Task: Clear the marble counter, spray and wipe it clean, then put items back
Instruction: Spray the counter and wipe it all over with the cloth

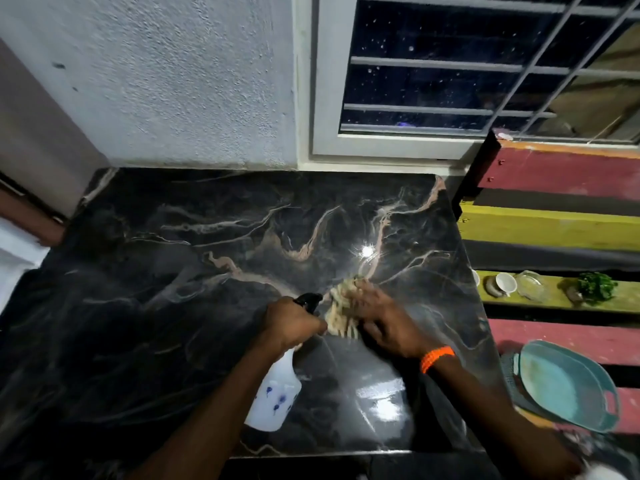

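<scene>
The black veined marble counter [214, 244] lies bare, gleaming wet near its right edge; the right hand [384, 318] presses a pale yellow shaggy cloth [341, 311] flat-fingered onto it; the left hand [292, 322] grips a white plastic spray bottle [275, 393] by its trigger head; wiping seems under way, the dull left half probably next.

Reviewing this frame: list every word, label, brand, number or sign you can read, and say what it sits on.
No readable text in this frame.
Spray bottle, held by the left hand: only blue flower-like marks, no letters.
Cloth under the right hand: blurred, no print seen.
Orange wristband: plain.
Teal tray and the small dishes on the painted bench: no lettering visible.
</scene>
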